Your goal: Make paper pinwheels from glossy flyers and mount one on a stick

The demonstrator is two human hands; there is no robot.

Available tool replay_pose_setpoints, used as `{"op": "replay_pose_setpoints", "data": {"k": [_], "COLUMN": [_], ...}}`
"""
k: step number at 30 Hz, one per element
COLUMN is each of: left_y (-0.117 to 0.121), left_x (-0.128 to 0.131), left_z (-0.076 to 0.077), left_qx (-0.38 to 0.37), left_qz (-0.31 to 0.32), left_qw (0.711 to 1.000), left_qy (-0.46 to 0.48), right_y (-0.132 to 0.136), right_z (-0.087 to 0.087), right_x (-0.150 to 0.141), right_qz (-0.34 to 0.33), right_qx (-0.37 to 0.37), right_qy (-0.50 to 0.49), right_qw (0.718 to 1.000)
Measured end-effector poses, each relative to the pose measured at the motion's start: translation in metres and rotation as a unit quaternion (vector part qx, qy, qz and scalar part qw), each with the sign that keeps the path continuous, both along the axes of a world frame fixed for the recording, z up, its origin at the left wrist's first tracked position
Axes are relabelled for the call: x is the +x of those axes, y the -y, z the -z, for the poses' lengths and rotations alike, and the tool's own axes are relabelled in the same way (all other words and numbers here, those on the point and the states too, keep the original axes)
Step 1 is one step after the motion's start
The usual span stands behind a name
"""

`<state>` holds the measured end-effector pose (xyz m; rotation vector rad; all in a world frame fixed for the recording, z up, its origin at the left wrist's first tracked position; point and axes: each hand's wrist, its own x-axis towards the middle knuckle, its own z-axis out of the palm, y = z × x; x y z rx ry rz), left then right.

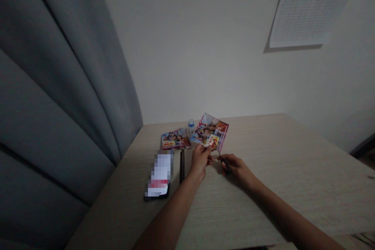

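Both closed: left hand point(201, 159) pinches leaflet point(208, 128) near its lower edge, above worktop point(278, 156); right hand point(236, 167) wrapped round dark-handled tool point(220, 156), probably scissors, tip at the leaflet's lower part. Advice: hold leaflet taut, turn that rather than wrist, blade clear of left hand.

Plain pale wall point(190, 54) at far side, dim light, corners darker. Grey-blue curtain point(64, 70) fills the left, hanging in deep folds, hem past the table's left edge. Table point(281, 164): light wood-look top, fine grain, far edge up by the wall. Printed sheet point(304, 21) high on the right, ruled rows, text unreadable, shadow along its left and lower edges. Thin wires point(363, 238), near right corner.
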<state>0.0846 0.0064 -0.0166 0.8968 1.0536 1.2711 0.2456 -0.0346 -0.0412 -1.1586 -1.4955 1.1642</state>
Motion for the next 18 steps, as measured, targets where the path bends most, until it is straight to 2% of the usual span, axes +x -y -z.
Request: {"op": "replay_pose_setpoints", "data": {"k": [11, 18], "left_y": [0.0027, 0.0028], "left_x": [0.0001, 0.0005], "left_z": [-0.0025, -0.0037], "left_qx": [0.01, -0.003], "left_qz": [0.016, 0.017], "left_qw": [1.0, 1.0], "left_qy": [0.001, 0.013], "right_y": [-0.0008, -0.0022], "right_z": [-0.0047, 0.0002], "right_x": [0.0, 0.0011], "right_qz": [0.007, -0.004], "right_qx": [0.007, -0.002], "right_qy": [-0.002, -0.017], "right_qw": [1.0, 1.0]}}
